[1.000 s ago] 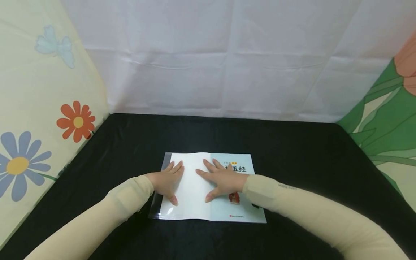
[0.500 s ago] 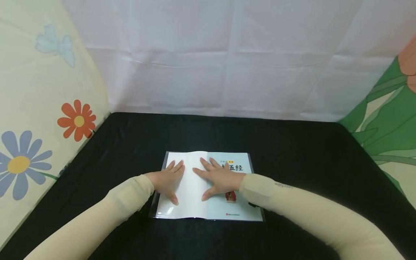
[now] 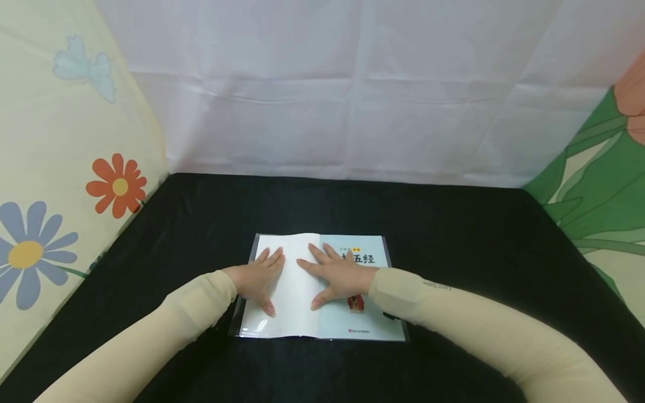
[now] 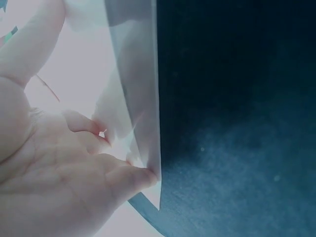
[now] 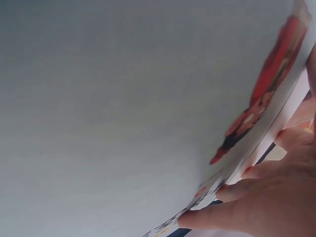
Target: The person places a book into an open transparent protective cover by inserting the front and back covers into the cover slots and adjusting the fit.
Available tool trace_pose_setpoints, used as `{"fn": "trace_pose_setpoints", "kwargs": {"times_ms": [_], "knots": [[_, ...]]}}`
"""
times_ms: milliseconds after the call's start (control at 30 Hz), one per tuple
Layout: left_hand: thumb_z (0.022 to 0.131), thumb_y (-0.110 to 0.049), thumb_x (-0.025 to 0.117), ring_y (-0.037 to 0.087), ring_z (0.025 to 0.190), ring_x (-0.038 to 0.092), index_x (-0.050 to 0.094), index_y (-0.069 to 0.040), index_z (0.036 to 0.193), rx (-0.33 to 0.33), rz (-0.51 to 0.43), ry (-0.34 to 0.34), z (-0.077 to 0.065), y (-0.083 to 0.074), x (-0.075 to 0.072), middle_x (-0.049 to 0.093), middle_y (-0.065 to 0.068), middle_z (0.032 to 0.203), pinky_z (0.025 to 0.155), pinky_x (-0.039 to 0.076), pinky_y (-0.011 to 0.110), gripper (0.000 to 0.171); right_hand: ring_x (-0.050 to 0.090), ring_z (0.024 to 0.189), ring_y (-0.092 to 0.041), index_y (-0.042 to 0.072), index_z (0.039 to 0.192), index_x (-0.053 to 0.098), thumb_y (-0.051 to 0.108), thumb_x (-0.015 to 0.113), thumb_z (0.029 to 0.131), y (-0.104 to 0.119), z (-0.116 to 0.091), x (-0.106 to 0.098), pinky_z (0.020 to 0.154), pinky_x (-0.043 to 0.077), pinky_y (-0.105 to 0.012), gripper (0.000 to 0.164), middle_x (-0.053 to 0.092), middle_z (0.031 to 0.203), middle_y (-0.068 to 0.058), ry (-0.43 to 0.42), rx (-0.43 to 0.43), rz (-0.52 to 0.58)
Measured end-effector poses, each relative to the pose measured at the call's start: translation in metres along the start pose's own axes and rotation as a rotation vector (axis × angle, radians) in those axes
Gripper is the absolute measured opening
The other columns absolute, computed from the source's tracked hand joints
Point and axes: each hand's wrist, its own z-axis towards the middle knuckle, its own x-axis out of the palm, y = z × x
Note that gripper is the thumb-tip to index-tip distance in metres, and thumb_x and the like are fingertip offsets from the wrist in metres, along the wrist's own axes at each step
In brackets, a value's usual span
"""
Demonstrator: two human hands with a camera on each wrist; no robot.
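A book lies spread on the black cloth in the head view. Its left half is plain white [image 3: 292,296]. The right half is a light blue printed cover [image 3: 335,324] with dark characters and a small red figure. A clear plastic book cover [image 3: 238,319] shows as a thin margin around it. My left hand [image 3: 256,282] rests on the white half with fingers spread. My right hand [image 3: 344,278] lies across the fold, fingers fanned onto the white side. In the left wrist view, the plastic edge [image 4: 140,89] runs beside the fingers. The blue cover [image 5: 98,123] fills most of the right wrist view.
Black cloth [image 3: 453,246] covers the table around the book. A white curtain [image 3: 353,95] hangs behind the far edge. Flower-printed panels [image 3: 65,157] stand at left and right.
The book's printed half and my right hand have slid slightly left. The left plastic margin looks narrower, and a clear margin now shows at the right edge. My left hand stays nearly in place.
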Motion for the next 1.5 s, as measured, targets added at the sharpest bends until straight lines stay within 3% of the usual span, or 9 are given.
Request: {"fn": "trace_pose_setpoints", "kwargs": {"times_ms": [1000,1300,1500], "knots": [[0.065,-0.041,0.078,0.037,0.134,-0.008,0.010,0.001,0.143,-0.002,-0.127,-0.028,-0.002,-0.001,0.000,-0.005,0.015,0.151,0.107,0.016,0.049,0.112,-0.012,0.134,-0.032,0.029,0.145,0.019,0.052,0.069,0.071,0.013,0.005,-0.001,0.098,0.003,-0.070,0.092,-0.006,0.152,-0.004,-0.013,0.011,0.030],[0.065,-0.041,0.078,0.039,0.133,-0.007,0.010,0.003,0.142,-0.002,-0.108,-0.025,-0.005,-0.001,-0.001,-0.004,0.017,0.151,0.107,0.017,0.049,0.111,-0.011,0.134,-0.033,0.028,0.145,0.018,0.053,0.068,0.071,0.017,0.006,-0.001,0.097,0.004,-0.071,0.093,-0.006,0.152,-0.006,-0.011,0.002,0.021],[0.068,-0.047,0.074,0.040,0.133,-0.005,0.010,0.004,0.141,-0.004,-0.015,0.006,0.000,-0.004,-0.003,-0.003,0.019,0.151,0.107,0.019,0.046,0.110,-0.006,0.135,-0.034,0.027,0.145,0.019,0.056,0.067,0.071,0.012,0.004,0.001,0.098,0.008,-0.070,0.093,-0.003,0.152,-0.006,-0.043,-0.006,-0.023]]}}
